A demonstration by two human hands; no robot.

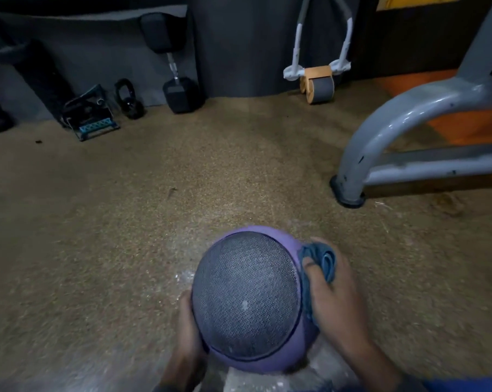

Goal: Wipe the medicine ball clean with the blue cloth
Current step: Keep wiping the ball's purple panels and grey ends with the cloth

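A purple medicine ball (250, 295) with a large grey textured panel on top fills the lower middle of the head view, close to me above the brown speckled floor. My left hand (189, 332) cups its lower left side. My right hand (333, 295) presses the bunched blue cloth (322, 263) against the ball's upper right side. Part of the cloth is hidden under my fingers and behind the ball's curve.
A grey metal machine leg (380, 142) stands on the floor at the right. Along the back wall are a black hex dumbbell (179, 91), a small kettlebell (130, 100), a black foot frame (90, 114) and an orange-grey roller (318, 84).
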